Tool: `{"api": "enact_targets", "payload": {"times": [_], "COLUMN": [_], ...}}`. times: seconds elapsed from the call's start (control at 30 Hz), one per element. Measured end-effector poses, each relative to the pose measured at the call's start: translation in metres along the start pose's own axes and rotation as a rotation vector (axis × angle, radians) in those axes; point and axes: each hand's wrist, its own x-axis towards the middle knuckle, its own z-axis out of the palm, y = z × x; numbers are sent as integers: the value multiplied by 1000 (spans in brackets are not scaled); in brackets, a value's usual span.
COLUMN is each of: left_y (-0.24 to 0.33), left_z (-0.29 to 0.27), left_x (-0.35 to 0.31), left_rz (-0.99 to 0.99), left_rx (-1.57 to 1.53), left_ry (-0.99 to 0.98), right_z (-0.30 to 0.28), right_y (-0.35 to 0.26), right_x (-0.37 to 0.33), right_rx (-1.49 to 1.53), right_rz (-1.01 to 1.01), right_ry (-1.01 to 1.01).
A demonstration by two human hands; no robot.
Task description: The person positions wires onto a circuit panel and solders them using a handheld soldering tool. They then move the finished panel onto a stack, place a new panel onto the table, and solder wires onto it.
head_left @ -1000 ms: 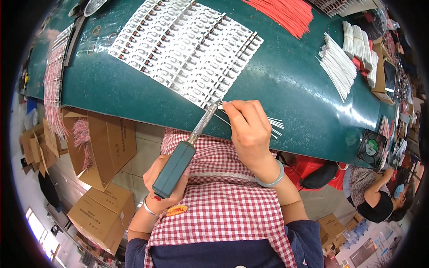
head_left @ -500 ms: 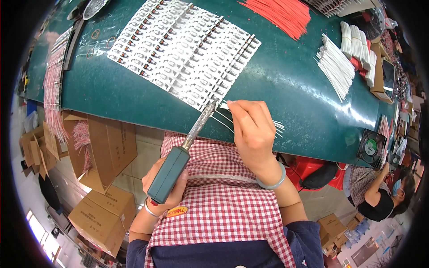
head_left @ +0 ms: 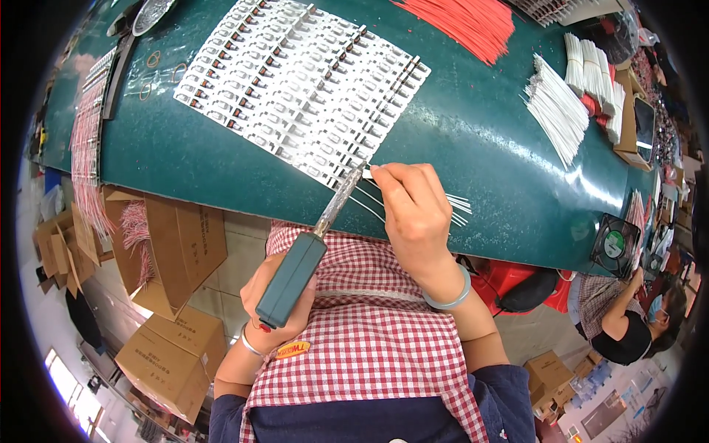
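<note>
My left hand (head_left: 255, 289) is wrapped round the green handle of a soldering iron (head_left: 292, 279). Its metal shaft slants up to the near corner of a white panel (head_left: 295, 96) carrying rows of small metal and dark parts. Beside the tip, my right hand (head_left: 418, 213) pinches thin white wires (head_left: 458, 209), whose tails show on both sides of the hand. The pinched ends lie close to the iron's tip; whether they touch the panel is hard to make out.
Red wires (head_left: 465, 26) and white wires (head_left: 555, 111) lie on the green table (head_left: 473, 148). A small fan (head_left: 614, 245) stands at the right edge. Pink-and-white wired strips (head_left: 90, 140) hang over the left edge above cardboard boxes (head_left: 185, 251). Another person (head_left: 628, 317) sits at right.
The iron's handle has shifted right and slightly down, with its tip a little farther right. My right hand has moved slightly left, still pinching the wires.
</note>
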Motion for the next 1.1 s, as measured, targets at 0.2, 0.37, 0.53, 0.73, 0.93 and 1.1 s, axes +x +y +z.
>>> {"api": "enact_targets", "payload": {"times": [0.2,0.37,0.53,0.73,0.93,1.1], "left_y": [4,-9,-14,-10,-5,-1], "left_z": [-2,-1,-1,2,3,5], "left_x": [4,-12,-19,-9,2,11], "left_rz": [-24,52,15,24,52,46], "left_rx": [-19,31,50,31,6,6], "left_ry": [-4,38,33,44,39,4], "right_z": [0,1,1,-4,-3,-3], "right_y": [-1,0,0,6,10,10], "right_x": [1,1,1,7,8,9], "right_rx": [-22,-16,5,39,13,-16], "right_rz": [2,3,27,40,29,15], "right_ry": [-3,7,10,46,20,-1]}}
